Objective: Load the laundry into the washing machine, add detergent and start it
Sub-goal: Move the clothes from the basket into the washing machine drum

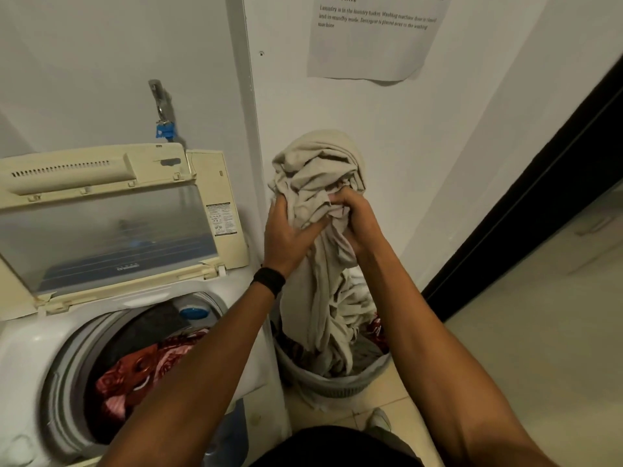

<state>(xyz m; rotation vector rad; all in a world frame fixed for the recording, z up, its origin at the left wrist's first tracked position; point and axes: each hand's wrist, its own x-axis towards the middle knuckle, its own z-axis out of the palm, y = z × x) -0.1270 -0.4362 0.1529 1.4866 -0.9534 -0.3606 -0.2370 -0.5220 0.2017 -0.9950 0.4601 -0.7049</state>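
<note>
Both hands hold a bunched beige cloth (318, 170) lifted above the grey laundry basket (332, 382) on the floor at the right of the washing machine. My left hand (286, 230) grips its left side and my right hand (354, 217) clutches its middle. The cloth's lower end hangs down into the basket, where red and grey clothes remain visible. The top-loading washing machine (30, 352) stands at the left with its lid (108, 224) raised. Its drum holds a red patterned garment (135, 372) and a dark one.
A tap with a blue fitting (165, 129) sticks out of the wall behind the machine. A printed paper sheet (374, 38) hangs on the wall above the basket. A dark door frame (526, 210) runs diagonally at the right, with tiled floor beyond.
</note>
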